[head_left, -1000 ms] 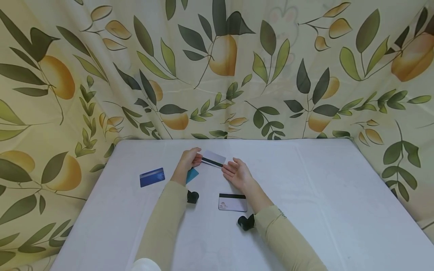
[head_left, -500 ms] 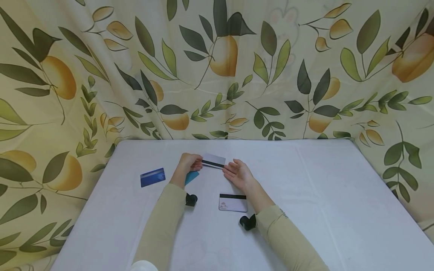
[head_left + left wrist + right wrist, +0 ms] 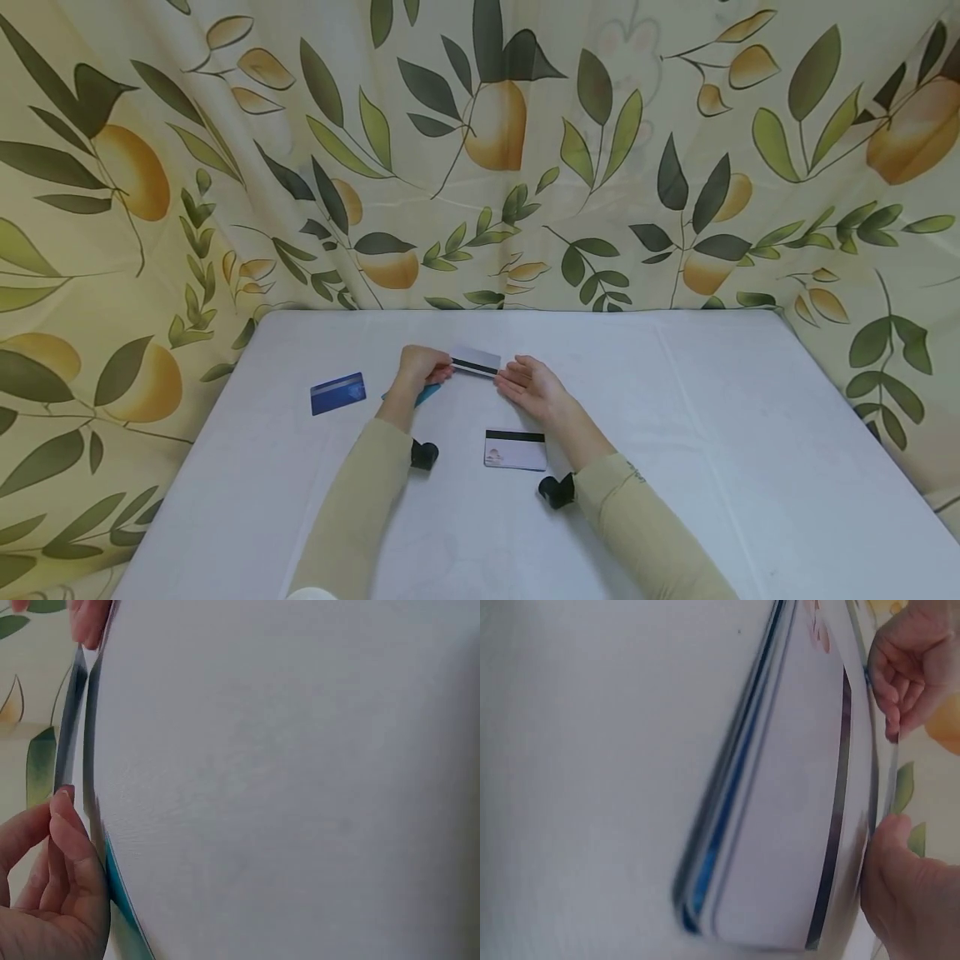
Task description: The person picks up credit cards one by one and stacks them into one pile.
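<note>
My left hand (image 3: pixel 422 367) pinches a white card with a black magnetic stripe (image 3: pixel 476 363) by its left end, tilted above the table. In the left wrist view this card (image 3: pixel 70 720) shows nearly edge-on between both hands. The straight fingers of my right hand (image 3: pixel 534 390) touch its right end, with the thumb held apart. Partly hidden beneath my left hand lies a teal card (image 3: pixel 429 393). Nearer the front is a stack of cards (image 3: pixel 515 451), the top one white with a dark stripe; the right wrist view shows its layered edges (image 3: pixel 720 825).
A blue card (image 3: pixel 337 394) lies by itself left of my left hand. White cloth covers the table (image 3: pixel 675 433), and a fruit-patterned curtain (image 3: pixel 480 208) hangs behind its far edge. Black wrist cameras (image 3: pixel 557 492) sit below both sleeves.
My left hand has come slightly nearer with the striped card, its fingers closing more on the end. My right hand has shifted a little to the right and nearer, fingers staying at the card.
</note>
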Motion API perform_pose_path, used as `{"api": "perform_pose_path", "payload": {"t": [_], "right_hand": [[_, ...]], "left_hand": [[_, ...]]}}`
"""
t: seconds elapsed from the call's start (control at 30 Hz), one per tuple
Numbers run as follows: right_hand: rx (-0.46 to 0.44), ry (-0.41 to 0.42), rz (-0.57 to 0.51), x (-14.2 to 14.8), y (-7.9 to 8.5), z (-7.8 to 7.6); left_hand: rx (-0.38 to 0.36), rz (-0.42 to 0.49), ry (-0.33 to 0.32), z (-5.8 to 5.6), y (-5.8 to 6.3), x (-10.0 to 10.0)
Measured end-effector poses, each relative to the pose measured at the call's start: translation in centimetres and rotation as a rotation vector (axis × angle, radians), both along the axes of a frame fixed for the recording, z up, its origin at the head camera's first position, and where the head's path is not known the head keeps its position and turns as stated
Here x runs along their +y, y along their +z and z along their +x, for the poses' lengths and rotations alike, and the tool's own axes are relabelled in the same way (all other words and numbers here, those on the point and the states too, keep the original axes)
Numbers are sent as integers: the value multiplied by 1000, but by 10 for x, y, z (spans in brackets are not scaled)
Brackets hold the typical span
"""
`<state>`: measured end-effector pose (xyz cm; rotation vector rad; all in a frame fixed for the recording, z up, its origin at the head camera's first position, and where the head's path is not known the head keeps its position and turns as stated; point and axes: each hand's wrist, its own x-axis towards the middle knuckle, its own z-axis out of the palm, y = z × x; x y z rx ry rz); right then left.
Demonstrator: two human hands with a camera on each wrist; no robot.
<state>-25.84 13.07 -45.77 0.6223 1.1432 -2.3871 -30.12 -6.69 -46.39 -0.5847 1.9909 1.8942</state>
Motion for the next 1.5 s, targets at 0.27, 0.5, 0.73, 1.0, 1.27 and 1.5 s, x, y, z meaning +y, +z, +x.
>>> {"api": "perform_pose_path", "payload": {"t": [0.27, 0.5, 0.73, 1.0, 1.27, 1.5], "right_hand": [[13, 78, 102, 7, 2, 4], [-42, 95, 192, 13, 7, 9], [-63, 71, 272, 21, 12, 18], [7, 110, 361, 29, 16, 32], [37, 100, 395, 34, 18, 45], [28, 117, 447, 39, 23, 57]], "left_hand": [[27, 54, 81, 13, -4, 8], [102, 99, 78, 26, 1, 16], [108, 141, 65, 41, 8, 22], [84, 201, 31, 56, 11, 26], [70, 233, -25, 71, 11, 27], [55, 263, -34, 83, 11, 30]]}}
